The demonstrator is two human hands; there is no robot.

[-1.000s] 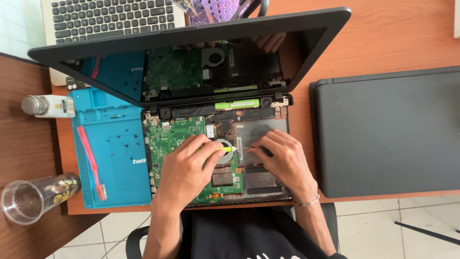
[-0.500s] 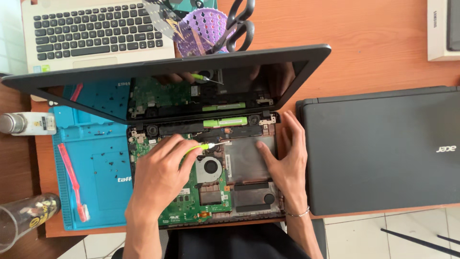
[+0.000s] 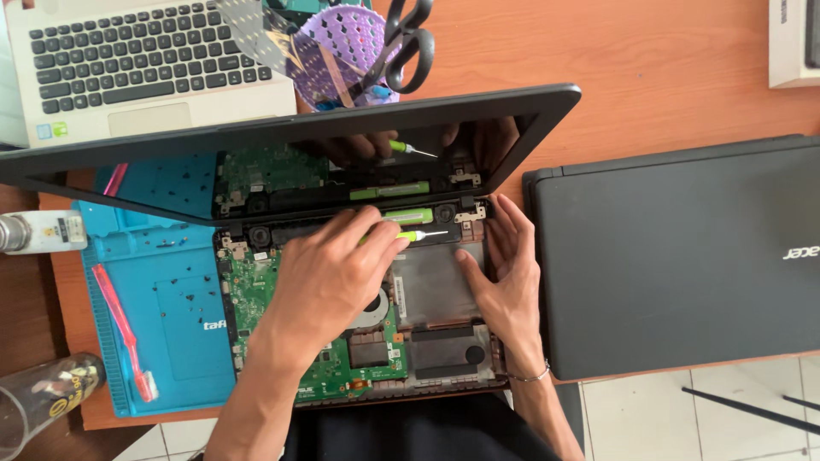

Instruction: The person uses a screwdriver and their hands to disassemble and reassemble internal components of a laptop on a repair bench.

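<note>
my left hand [image 3: 329, 277] pinches a green screwdriver [image 3: 410, 236] over the opened laptop [image 3: 342, 358] — my right hand [image 3: 508, 282], fingers spread, rests flat on its edge.

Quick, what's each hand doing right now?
Left hand: closed on a green-handled screwdriver.
Right hand: open, holding nothing, resting on the opened laptop.

You had bright, even daylight; the laptop screen [image 3: 342, 162] mirrored your hands, and shadows stayed soft and sharp-focused.
</note>
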